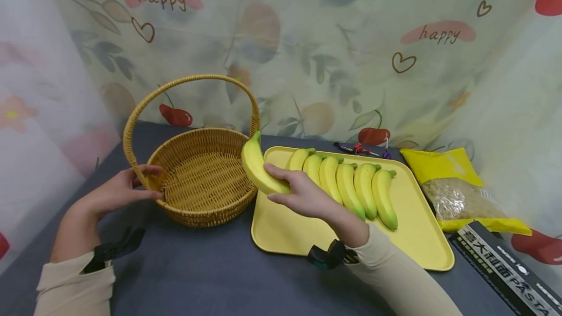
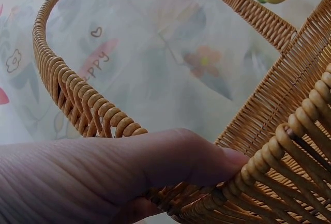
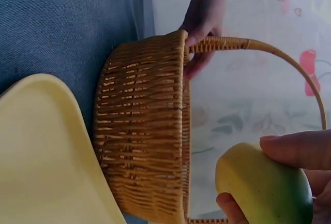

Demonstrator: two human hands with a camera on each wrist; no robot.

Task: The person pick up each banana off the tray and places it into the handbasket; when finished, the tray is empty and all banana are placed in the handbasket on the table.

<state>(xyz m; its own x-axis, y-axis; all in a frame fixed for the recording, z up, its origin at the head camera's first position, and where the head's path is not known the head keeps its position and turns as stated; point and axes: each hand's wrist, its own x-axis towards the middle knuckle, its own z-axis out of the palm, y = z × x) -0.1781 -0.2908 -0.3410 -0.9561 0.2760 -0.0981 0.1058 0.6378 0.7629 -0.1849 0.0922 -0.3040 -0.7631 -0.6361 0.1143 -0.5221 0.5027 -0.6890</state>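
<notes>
My right hand [image 1: 293, 191] grips a yellow banana [image 1: 256, 166] and holds it over the gap between the wicker basket [image 1: 197, 204] and the yellow tray [image 1: 285, 230]. The right wrist view shows that banana [image 3: 264, 185] close up between thumb and fingers. My left hand [image 1: 117, 190] holds the basket's near-left rim, thumb and fingers curled on the wicker [image 2: 269, 167]. The basket looks empty inside. Several more bananas [image 1: 351, 187] lie side by side on the tray.
A yellow bag of grain [image 1: 456, 194] lies right of the tray, with a dark pasta box [image 1: 505, 269] in front of it. Small items [image 1: 360, 149] sit behind the tray. A printed curtain hangs close behind the dark table [image 1: 197, 277].
</notes>
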